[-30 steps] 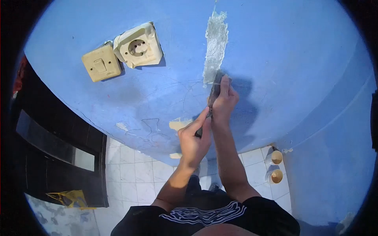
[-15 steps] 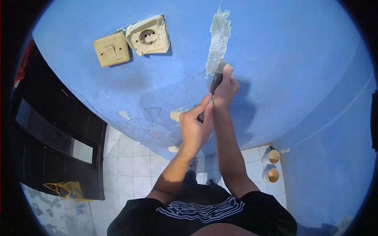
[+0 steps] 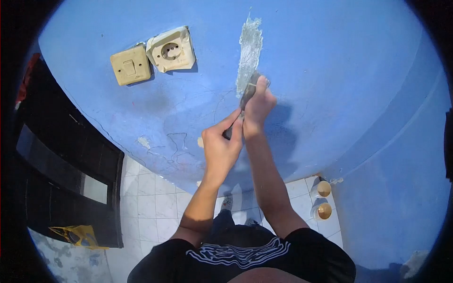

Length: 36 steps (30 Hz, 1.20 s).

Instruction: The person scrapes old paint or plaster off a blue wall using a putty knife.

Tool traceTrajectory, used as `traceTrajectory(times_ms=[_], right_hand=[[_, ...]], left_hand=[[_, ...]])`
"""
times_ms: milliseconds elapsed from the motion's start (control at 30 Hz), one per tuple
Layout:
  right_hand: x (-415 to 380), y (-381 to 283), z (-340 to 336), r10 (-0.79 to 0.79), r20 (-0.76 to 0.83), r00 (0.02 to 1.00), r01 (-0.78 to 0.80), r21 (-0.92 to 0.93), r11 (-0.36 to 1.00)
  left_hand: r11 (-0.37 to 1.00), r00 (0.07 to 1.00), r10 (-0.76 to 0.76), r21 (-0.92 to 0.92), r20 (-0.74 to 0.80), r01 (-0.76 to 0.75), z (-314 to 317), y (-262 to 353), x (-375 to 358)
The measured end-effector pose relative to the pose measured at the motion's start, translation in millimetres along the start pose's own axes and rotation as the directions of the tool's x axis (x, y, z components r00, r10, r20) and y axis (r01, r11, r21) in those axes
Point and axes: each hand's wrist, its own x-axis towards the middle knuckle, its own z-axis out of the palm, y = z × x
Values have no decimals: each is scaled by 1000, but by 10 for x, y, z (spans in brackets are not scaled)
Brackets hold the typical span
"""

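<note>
A dark, narrow hand tool (image 3: 248,97) lies slantwise against the blue wall (image 3: 311,94). Its upper end is at the lower end of a rough grey scraped patch (image 3: 250,52). My right hand (image 3: 259,106) grips the tool's upper part, with the thumb pointing up along it. Lower down and to the left, my left hand (image 3: 224,141) pinches the tool's lower part between thumb and fingers. The hands are close together, and part of the tool is hidden behind the fingers.
A light switch (image 3: 130,66) and a loose-looking socket (image 3: 171,50) are on the wall at upper left. Two round containers (image 3: 323,189) stand on the tiled floor (image 3: 163,200) at lower right. Dark furniture (image 3: 66,155) with a yellow item (image 3: 78,236) is at left.
The view has shifted slightly, so the wall patch and both hands appear a little further left. Both hands keep their hold on the tool near the patch's lower end.
</note>
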Motion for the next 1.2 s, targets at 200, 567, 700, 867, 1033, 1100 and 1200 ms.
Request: traceTrajectory(times_ms=[200, 567, 700, 867, 1033, 1100, 1200], right_hand=[[-1, 90, 44, -2, -11, 1000, 3, 59, 998], [95, -237, 6, -101, 6, 995, 101, -89, 991], [-43, -64, -4, -27, -28, 999, 26, -21, 999], [109, -285, 12, -68, 32, 997, 70, -87, 994], [95, -5, -28, -110, 17, 994, 111, -49, 993], [90, -295, -5, -75, 25, 997, 75, 0, 997], [105, -247, 4, -59, 31, 998, 58, 34, 998]], left_hand=[[999, 1000, -15, -31, -4, 15, 8, -56, 19], [991, 1000, -9, -132, -15, 7, 93, 88, 45], [991, 999, 24, -128, -38, -29, 103, 28, -28], [992, 992, 98, -71, -76, -103, 168, 82, 58], [983, 995, 56, -172, -84, -70, 183, 37, 59], [983, 997, 26, -179, -73, -39, 207, 26, 4], [977, 992, 88, -184, -95, -105, 232, 19, 18]])
